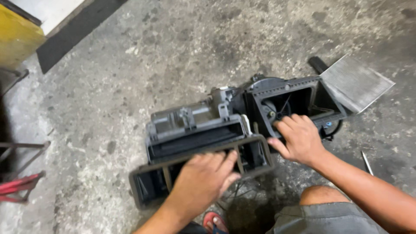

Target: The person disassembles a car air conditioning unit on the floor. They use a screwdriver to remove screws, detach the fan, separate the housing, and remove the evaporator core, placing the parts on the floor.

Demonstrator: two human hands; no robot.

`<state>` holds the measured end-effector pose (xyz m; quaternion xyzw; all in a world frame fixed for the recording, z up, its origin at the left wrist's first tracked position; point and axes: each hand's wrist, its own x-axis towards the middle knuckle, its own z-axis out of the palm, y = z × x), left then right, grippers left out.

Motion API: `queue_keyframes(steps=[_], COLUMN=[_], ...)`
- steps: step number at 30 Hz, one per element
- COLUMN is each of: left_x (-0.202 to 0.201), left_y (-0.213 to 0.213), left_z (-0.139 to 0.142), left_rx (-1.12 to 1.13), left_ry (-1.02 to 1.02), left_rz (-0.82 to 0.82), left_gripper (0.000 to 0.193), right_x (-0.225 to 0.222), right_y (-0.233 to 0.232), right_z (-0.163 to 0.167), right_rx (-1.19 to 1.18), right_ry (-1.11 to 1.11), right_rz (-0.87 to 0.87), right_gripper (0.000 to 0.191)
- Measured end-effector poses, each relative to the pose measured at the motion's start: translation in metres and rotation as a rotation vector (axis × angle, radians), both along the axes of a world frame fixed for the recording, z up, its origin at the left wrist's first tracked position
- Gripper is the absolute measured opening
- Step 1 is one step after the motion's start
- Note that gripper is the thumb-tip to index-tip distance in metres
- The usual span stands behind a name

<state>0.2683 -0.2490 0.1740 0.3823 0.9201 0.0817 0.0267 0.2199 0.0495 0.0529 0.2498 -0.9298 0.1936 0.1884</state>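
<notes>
A grey plastic blower housing (203,143) lay on the concrete floor (130,78) at frame centre, running from lower left to upper right. The left hand (203,180) was laid palm-down, fingers spread & curled over the front frame of the housing at lower centre; no pinch was seen. The right hand (299,138) was set on the edge of the square opening at centre right, fingers bent over the rim, thumb out to the side. A round fan part could be made out inside that opening. A flat pleated filter panel (357,82) leaned at the housing's upper-right end, touching it. A thin metal tool (367,162) lay on the floor at right, just beside the right forearm. A red sandal (215,223) was seen at bottom centre, grey shorts (320,219) at bottom right. A yellow object (17,37) sat at upper left; red-and-dark metal legs (19,184) at the left edge.
</notes>
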Motion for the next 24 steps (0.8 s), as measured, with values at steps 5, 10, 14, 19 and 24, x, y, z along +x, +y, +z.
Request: queue_keyframes(steps=[5, 10, 14, 19, 24], left_x=[0.0, 0.023, 0.03, 0.037, 0.041], left_y=[-0.011, -0.008, -0.009, -0.005, -0.003], left_z=[0.01, 0.001, -0.006, -0.01, -0.015], left_rx=[-0.009, -0.098, -0.179, -0.12, -0.118], left_ry=[0.145, 0.079, 0.117, 0.17, 0.152], left_rz=[0.22, 0.15, 0.151, 0.164, 0.191], left_gripper=[0.09, 0.081, 0.059, 0.056, 0.057], right_x=[0.033, 0.02, 0.004, -0.019, -0.097], right_y=[0.01, 0.035, 0.039, 0.01, -0.097], right_z=[0.005, 0.008, 0.017, 0.053, 0.073], right_rx=[0.073, 0.138, 0.008, -0.125, 0.022], right_ry=[-0.1, -0.444, -0.43, -0.161, -0.037], right_rz=[0.163, 0.309, 0.383, 0.198, 0.451], right_gripper=[0.056, 0.056, 0.04, 0.022, 0.042])
